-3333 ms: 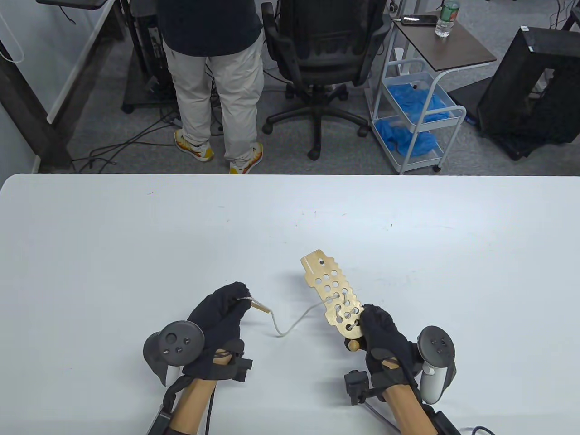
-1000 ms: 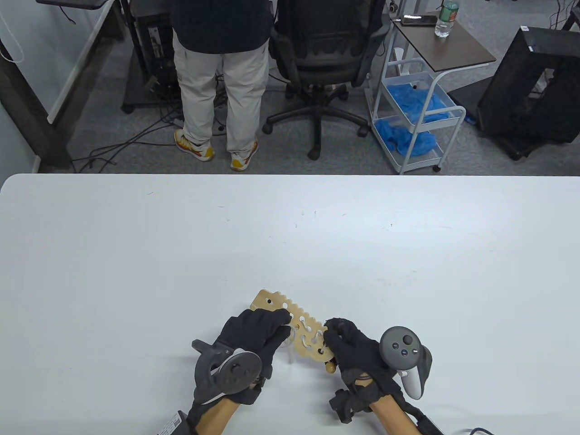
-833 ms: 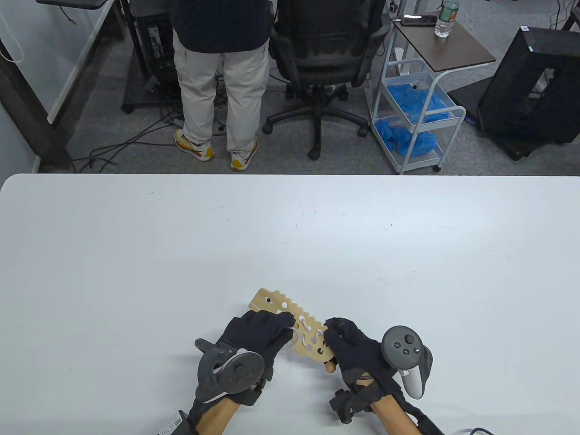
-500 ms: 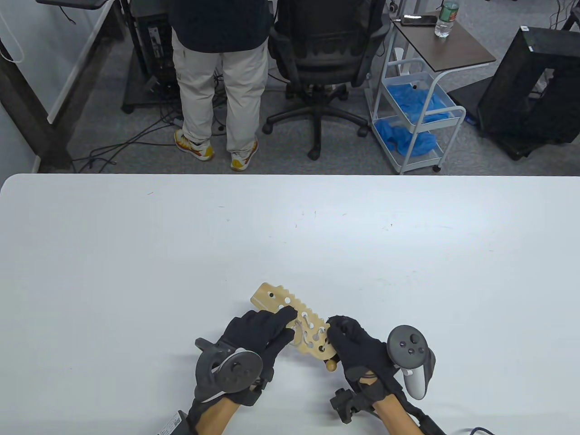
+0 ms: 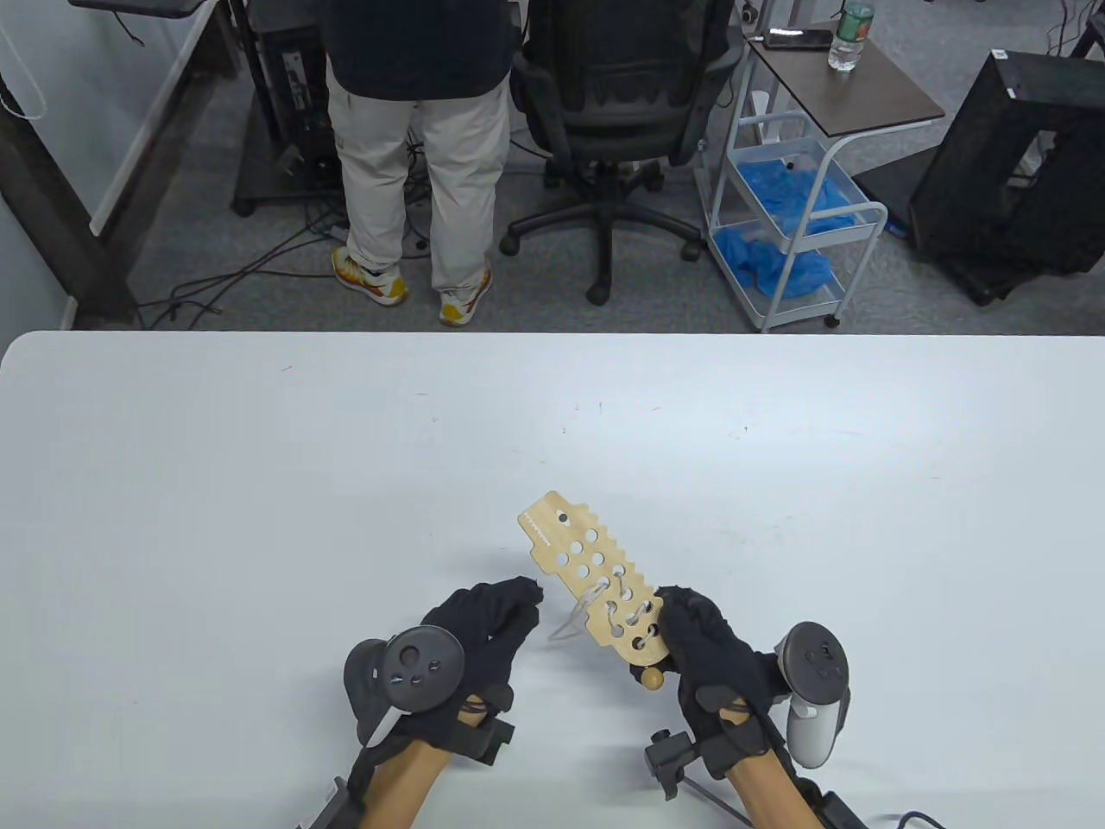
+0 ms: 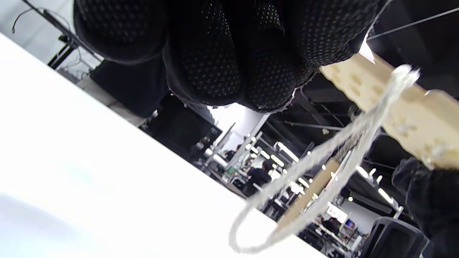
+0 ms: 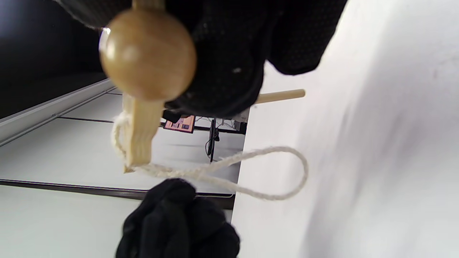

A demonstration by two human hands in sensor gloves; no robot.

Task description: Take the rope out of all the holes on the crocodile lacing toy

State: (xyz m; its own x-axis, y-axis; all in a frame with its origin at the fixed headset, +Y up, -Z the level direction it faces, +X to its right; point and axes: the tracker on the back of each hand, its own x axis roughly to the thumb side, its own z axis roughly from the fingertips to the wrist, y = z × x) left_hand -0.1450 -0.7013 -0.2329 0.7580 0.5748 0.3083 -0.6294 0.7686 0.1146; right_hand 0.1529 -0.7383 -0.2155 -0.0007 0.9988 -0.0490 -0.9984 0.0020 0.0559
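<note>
While the white table is filling the lower part of the table view, a grey-carpeted room is showing beyond its far edge: a person in beige trousers is standing beside a black office chair, a white trolley is carrying blue material on its shelves, and a brown side table is bearing a water bottle. Item: crocodile lacing toy, a flat pale wooden board with a toothed edge and rows of round holes, is being held just above the table near its front edge, slanting from upper left to lower right. Its far holes are standing open; white rope is threading the near holes only and is hanging in a loop off the board's left side. A round wooden knob is showing at the board's near end. Right hand is gripping that near end, fingers closed around it. Left hand is hovering just left of the board, fingers curled together; whether it is pinching the rope cannot be told. In the right wrist view a thin wooden stick is projecting from behind the gloved fingers.
</note>
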